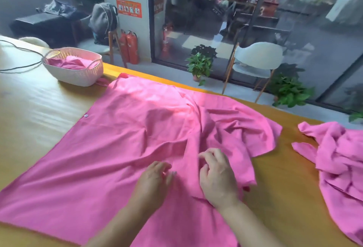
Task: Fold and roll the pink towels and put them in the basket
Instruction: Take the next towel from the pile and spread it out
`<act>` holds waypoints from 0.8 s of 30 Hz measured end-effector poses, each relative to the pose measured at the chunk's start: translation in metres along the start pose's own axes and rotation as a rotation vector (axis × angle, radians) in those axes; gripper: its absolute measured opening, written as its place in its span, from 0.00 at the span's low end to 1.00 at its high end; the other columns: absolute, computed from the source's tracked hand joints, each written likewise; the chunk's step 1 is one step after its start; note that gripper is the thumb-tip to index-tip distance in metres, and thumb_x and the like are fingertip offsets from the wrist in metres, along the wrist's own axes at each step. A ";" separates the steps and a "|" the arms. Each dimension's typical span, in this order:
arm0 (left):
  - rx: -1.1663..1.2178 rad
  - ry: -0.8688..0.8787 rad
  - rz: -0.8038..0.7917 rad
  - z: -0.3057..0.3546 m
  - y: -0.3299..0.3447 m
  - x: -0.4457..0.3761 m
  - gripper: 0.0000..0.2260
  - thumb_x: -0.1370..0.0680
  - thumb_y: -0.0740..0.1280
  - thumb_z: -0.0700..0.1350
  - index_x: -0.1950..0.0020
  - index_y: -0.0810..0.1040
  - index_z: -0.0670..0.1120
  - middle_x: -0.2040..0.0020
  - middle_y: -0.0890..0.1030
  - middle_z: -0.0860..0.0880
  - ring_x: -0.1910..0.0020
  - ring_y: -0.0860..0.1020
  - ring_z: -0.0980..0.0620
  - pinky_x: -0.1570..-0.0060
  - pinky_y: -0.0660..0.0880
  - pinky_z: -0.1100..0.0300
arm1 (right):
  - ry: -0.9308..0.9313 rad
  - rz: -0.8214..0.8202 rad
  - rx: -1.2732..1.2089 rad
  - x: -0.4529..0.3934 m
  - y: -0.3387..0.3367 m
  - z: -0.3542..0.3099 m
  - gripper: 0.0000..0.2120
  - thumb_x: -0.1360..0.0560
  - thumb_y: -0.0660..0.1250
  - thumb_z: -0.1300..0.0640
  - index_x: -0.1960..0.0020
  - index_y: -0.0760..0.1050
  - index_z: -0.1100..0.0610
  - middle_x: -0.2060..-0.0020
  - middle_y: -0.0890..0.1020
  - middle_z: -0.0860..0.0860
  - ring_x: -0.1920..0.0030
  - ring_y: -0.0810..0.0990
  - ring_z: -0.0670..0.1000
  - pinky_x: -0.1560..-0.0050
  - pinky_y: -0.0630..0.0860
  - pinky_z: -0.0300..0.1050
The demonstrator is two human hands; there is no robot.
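Note:
A large pink towel [125, 144] lies spread and wrinkled across the yellow table [39, 113], its right part bunched into folds. My left hand [155, 180] rests on the towel near its front middle, fingers loosely bent. My right hand [216, 176] lies just to the right of it on the same towel, fingers curled over the cloth with no fold plainly pinched. A second pink towel [341, 164] sits crumpled at the table's right end. The white woven basket [78, 75] stands at the far left with pink cloth [70, 62] inside.
A black cable [21, 67] runs over the table's far left. Past the far edge are a white chair [257, 58], potted plants [200, 63], red fire extinguishers [129, 48] and a glass wall.

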State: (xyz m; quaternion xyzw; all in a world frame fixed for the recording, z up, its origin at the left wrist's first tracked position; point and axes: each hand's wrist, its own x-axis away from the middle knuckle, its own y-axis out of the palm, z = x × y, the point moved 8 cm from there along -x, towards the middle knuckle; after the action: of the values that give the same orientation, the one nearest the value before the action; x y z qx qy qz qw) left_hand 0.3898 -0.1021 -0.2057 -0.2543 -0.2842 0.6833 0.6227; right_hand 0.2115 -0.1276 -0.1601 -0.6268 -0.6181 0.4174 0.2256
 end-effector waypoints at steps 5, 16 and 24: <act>0.155 -0.250 -0.143 0.046 0.053 -0.007 0.34 0.27 0.72 0.58 0.26 0.64 0.47 0.54 0.78 0.54 0.56 0.78 0.54 0.58 0.72 0.65 | 0.296 0.008 0.054 0.014 -0.044 0.089 0.26 0.31 0.64 0.69 0.33 0.75 0.58 0.38 0.74 0.54 0.37 0.73 0.56 0.33 0.69 0.48; -0.103 0.261 -0.041 0.171 0.076 -0.112 0.10 0.22 0.65 0.42 0.42 0.80 0.47 0.45 0.76 0.51 0.46 0.76 0.50 0.47 0.70 0.61 | 0.991 -0.074 -0.065 -0.043 -0.067 0.245 0.29 0.21 0.57 0.40 0.41 0.78 0.66 0.43 0.82 0.63 0.42 0.80 0.60 0.41 0.76 0.50; -0.352 0.395 -0.310 0.215 0.177 -0.247 0.16 0.18 0.56 0.41 0.33 0.76 0.46 0.31 0.73 0.48 0.34 0.73 0.47 0.35 0.71 0.52 | 1.103 0.032 0.085 -0.110 -0.088 0.318 0.31 0.21 0.54 0.36 0.33 0.71 0.59 0.36 0.77 0.58 0.38 0.77 0.60 0.52 0.69 0.50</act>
State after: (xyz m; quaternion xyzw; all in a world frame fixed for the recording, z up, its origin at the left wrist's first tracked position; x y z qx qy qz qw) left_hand 0.1371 -0.3745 -0.1794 -0.4398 -0.3071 0.4579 0.7090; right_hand -0.0828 -0.2955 -0.2372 -0.7521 -0.3815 0.0551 0.5346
